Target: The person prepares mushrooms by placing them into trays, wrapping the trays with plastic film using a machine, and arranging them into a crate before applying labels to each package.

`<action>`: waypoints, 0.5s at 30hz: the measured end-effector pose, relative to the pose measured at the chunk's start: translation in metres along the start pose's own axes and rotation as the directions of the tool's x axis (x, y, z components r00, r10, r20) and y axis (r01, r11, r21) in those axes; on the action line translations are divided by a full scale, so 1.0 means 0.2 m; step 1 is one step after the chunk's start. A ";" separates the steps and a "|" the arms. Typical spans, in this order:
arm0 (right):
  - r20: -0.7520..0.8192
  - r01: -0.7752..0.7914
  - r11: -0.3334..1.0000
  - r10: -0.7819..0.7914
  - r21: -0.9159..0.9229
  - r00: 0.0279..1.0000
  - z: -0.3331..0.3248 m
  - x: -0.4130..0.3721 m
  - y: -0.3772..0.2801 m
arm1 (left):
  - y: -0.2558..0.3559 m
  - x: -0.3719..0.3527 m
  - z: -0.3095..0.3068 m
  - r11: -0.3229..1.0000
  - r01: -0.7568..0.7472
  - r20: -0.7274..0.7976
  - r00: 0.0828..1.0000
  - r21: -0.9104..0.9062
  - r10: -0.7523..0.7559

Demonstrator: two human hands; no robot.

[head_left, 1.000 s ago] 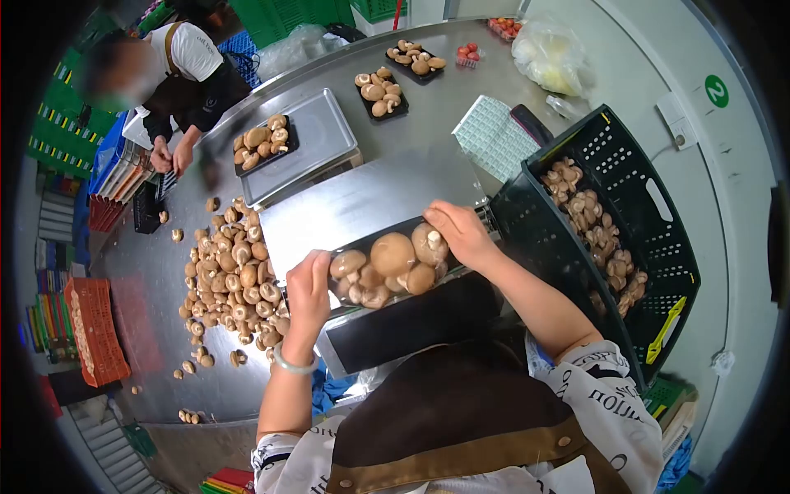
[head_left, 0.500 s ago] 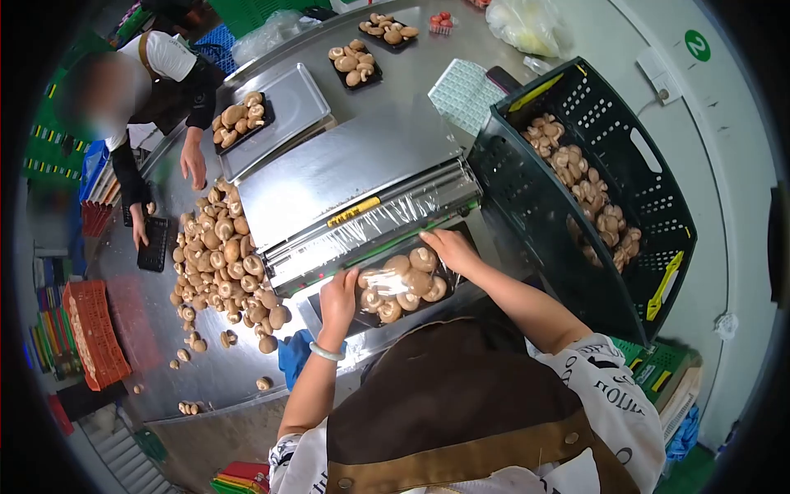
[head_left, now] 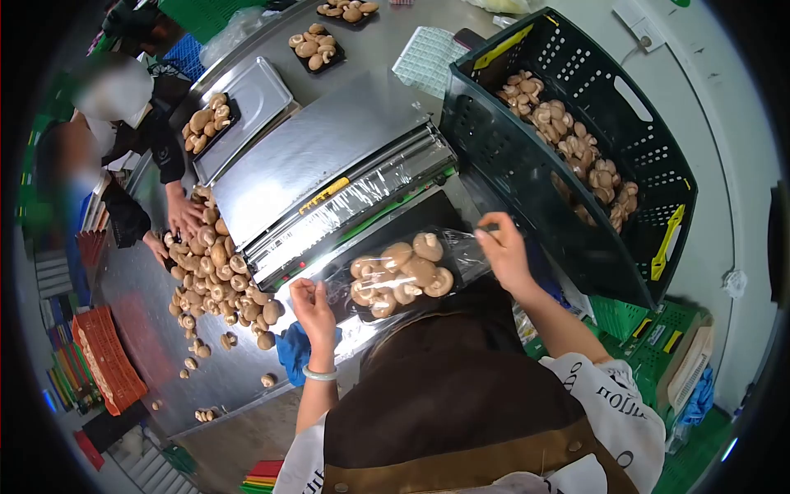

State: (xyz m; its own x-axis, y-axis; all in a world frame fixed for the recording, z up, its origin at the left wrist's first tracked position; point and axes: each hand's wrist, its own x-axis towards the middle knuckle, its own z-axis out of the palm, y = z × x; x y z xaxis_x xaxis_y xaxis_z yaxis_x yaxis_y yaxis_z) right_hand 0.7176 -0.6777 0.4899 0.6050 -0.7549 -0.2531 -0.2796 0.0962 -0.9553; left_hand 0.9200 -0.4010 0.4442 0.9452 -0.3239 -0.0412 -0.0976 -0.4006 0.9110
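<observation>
A black tray of brown mushrooms (head_left: 403,276) sits in front of me under clear plastic film (head_left: 465,251). At the right, my right hand (head_left: 504,251) pinches the film's edge, drawn out past the tray. My left hand (head_left: 313,309), with a bracelet on the wrist, is closed at the tray's left side, where the film gathers by the fingers. Just beyond the tray stands the wrapping machine (head_left: 329,156), a strip of film lying across its front edge.
A loose pile of mushrooms (head_left: 214,276) lies at left, with a co-worker's hands (head_left: 183,212) in it. A dark green crate (head_left: 527,185) holding more mushrooms stands at right. Filled trays (head_left: 317,49) are at the back; a blue cloth (head_left: 295,352) lies near my left wrist.
Both hands have moved outward from the tray, and the film now stretches out to the right. The tray sits clear of the machine's edge. The co-worker's hands have gone to the mushroom pile.
</observation>
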 end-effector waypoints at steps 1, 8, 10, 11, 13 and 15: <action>-0.071 -0.018 1.000 0.018 -0.005 0.997 -0.05 -0.02 0.07 | 0.01 0.00 0.01 0.996 -0.037 0.037 0.999 0.082 0.034; -0.453 -0.171 0.871 -0.065 -0.462 0.889 0.15 -0.03 0.76 | -0.02 0.15 0.43 0.570 -0.657 0.432 0.754 0.494 0.494; -0.352 -0.175 0.944 0.271 0.280 0.896 0.24 -0.05 0.87 | 0.02 0.14 0.50 0.739 -0.597 0.478 0.770 0.311 0.422; -0.130 -0.076 0.539 0.334 0.839 0.934 0.27 -0.09 0.88 | 0.05 0.11 0.54 0.875 -0.420 0.493 0.829 0.239 0.264; 0.115 -0.227 0.318 0.334 0.921 0.935 0.29 -0.19 0.85 | 0.13 0.05 0.61 0.994 -0.106 0.582 0.807 -0.021 0.099; 0.339 -0.434 0.368 0.295 0.822 0.893 0.25 -0.39 0.73 | 0.26 -0.09 0.57 0.923 0.189 0.706 0.699 -0.334 0.112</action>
State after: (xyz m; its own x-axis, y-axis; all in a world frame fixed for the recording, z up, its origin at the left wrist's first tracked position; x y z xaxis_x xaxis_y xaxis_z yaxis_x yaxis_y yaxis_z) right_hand 0.6664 -0.5727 0.3631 0.7107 -0.4262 -0.5596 0.2479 0.8963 -0.3678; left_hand 0.8623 -0.5128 0.4450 0.4296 -0.8768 -0.2163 0.1926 -0.1450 0.9705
